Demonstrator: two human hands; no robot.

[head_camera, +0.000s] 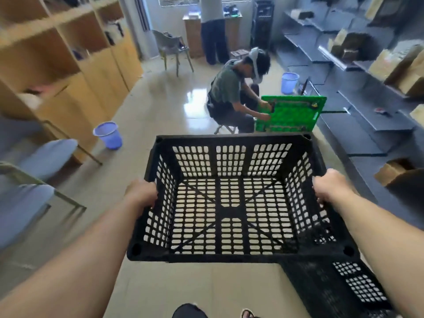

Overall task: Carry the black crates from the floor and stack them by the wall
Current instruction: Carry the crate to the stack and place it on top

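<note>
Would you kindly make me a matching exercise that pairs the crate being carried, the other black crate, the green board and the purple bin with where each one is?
Things
1. held black crate
2. second black crate
3. green board
4. purple bin

Places
A. on the floor beside the wooden shelves
B. gripped at its side rims by the left hand and right hand
C. low at the right, partly hidden behind the carried one
D. upright in front of the seated person, who holds it

Pairs: 1-B, 2-C, 3-D, 4-A
</note>
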